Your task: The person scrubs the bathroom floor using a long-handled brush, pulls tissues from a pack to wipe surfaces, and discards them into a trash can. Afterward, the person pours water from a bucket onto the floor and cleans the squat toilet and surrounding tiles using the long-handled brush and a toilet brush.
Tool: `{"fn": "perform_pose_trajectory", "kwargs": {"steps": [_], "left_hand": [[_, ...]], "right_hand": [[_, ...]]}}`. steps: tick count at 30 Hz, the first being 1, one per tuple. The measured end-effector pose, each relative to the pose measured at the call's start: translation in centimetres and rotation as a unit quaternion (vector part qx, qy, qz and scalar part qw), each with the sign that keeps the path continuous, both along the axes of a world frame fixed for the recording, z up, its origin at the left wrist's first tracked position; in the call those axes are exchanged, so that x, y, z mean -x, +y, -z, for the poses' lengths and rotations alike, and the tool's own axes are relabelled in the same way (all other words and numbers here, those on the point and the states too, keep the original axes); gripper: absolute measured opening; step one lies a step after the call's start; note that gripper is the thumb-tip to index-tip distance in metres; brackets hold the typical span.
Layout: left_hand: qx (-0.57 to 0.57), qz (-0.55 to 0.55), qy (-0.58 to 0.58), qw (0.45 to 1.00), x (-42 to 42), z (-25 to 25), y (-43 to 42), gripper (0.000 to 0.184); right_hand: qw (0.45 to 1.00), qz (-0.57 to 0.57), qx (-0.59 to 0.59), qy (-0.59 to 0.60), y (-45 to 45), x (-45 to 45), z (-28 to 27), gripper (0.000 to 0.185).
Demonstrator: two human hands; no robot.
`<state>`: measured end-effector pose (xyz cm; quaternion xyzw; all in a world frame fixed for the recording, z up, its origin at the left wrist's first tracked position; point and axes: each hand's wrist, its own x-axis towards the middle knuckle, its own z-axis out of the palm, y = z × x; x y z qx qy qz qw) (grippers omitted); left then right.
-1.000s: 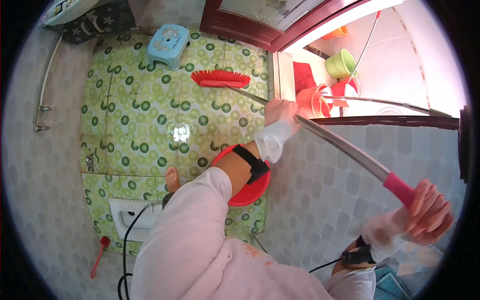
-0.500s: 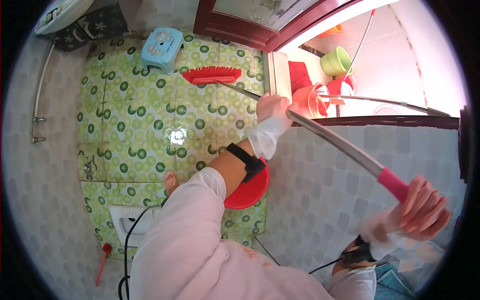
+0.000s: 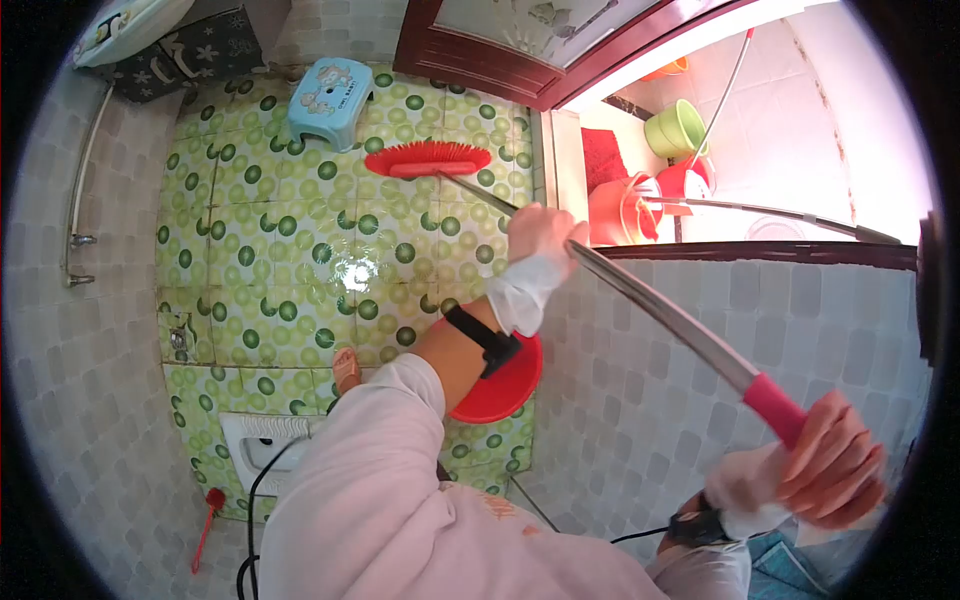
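Note:
A broom with a red bristle head [image 3: 426, 168] rests on the green-dotted tile floor [image 3: 290, 330], its metal handle [image 3: 670, 315] running down to the right. My left hand [image 3: 543, 238] is closed around the handle, partway along the shaft. At the handle's end is a pink grip [image 3: 773, 408], and my right hand [image 3: 832, 468] is wrapped round it. The bristles lie just in front of a light blue stool [image 3: 330, 103]. Beneath my left forearm a red basin [image 3: 500, 385] is partly hidden.
To the right, beyond a doorway sill, stand a red bucket [image 3: 622, 212], a green bucket [image 3: 676, 130] and long handles. A squat toilet [image 3: 240, 450] is set in the floor at lower left, near a red toilet brush [image 3: 208, 520]. A tiled wall [image 3: 730, 310] lies under the handle.
My right hand has moved down and a little left with the pink grip. The broom head and my left hand have shifted slightly. The whole view has also shifted a little.

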<state>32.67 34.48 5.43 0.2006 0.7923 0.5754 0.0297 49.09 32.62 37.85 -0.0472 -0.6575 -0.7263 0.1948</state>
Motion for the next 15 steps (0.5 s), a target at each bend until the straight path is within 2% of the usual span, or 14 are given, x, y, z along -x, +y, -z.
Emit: {"fn": "perform_pose_trajectory", "kwargs": {"steps": [1,2,3,4,5,6,7,8,9,10,11,12,13,15], "left_hand": [[-0.073,0.022,-0.097,0.992,0.7,2.7,0.8,0.031],[-0.293,0.035,-0.101,0.95,2.2,6.2,1.9,0.02],[-0.283,0.052,-0.106,0.952,4.4,9.3,2.6,0.018],[-0.272,0.069,-0.109,0.954,6.4,11.5,2.5,0.017],[-0.27,0.067,-0.111,0.954,7.9,11.7,1.4,0.017],[-0.141,0.055,0.038,0.988,9.3,10.8,0.1,0.017],[-0.006,0.043,0.182,0.982,9.6,9.8,-0.9,0.018],[-0.006,0.043,0.178,0.983,8.9,8.5,-1.3,0.018],[0.004,0.03,0.155,0.987,7.6,6.8,-1.4,0.018],[0.015,0.019,0.135,0.991,6.3,5.2,-1.5,0.019],[-0.016,-0.002,0.166,0.986,4.9,3.9,-1.1,0.021],[-0.049,-0.02,0.198,0.979,3.6,2.5,-0.5,0.022],[-0.053,-0.016,0.203,0.978,2.3,0.8,-0.3,0.022],[-0.029,0.022,0.149,0.988,0.6,-1.8,0.5,0.029]], "right_hand": [[1.0,0.023,0.002,0.003,-1.2,0.3,1.1,0.025],[0.999,0.048,0.007,0.003,-1.6,0.3,1.8,0.026],[0.997,0.036,0.071,0.002,-2.0,0.6,3.5,0.024],[0.972,-0.032,0.232,-0.012,-1.9,0.8,5.4,0.022],[0.818,-0.176,0.544,-0.066,-1.6,1.1,7.8,0.021],[0.672,-0.246,0.691,-0.106,-1.5,1.5,9.8,0.02],[0.616,-0.268,0.732,-0.117,-1.6,1.7,10.9,0.018],[0.61,-0.272,0.735,-0.116,-1.6,1.6,11.2,0.017],[0.653,-0.262,0.704,-0.098,-1.3,1.3,10.6,0.017],[0.776,-0.208,0.592,-0.052,-0.7,0.8,8.7,0.016],[0.915,-0.105,0.39,0.009,-0.2,0.2,6.6,0.016],[0.976,-0.016,0.209,0.052,0.7,-0.3,4.7,0.015],[0.989,0.028,0.121,0.076,2.1,-1.0,2.7,0.016],[0.992,0.046,0.076,0.089,4.8,-2.6,0.6,0.016]]}}
